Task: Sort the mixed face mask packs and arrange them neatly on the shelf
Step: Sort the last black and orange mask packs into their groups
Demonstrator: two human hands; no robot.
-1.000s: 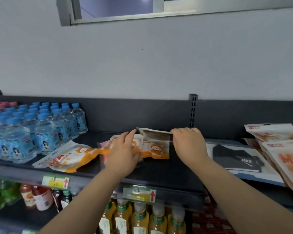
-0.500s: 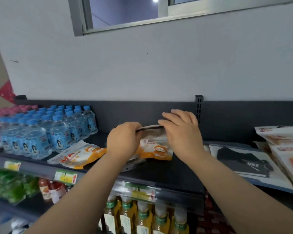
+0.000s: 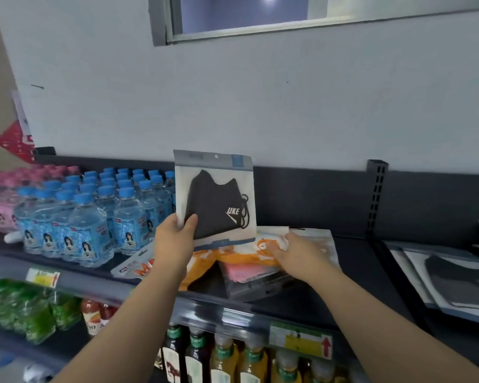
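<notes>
Dark metal shelf (image 3: 343, 252) bearing a mixed pile (image 3: 249, 269) of mask packs and, well to its right, a black stack (image 3: 440, 280). Sorting step: the black mask pack (image 3: 216, 197) is held upright above the pile, its lower corner pinched in the left hand (image 3: 174, 239) grip. The right hand (image 3: 296, 252) lies on the pile; its grip cannot be told. The next move probably calls for carrying the pack across to the stack.

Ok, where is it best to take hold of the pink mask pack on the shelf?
Probably pinch the near edge of the pink mask pack, coming from the front of the shelf: it lies flat, and its far part is covered by the orange pack, where the right hand rests.
</notes>
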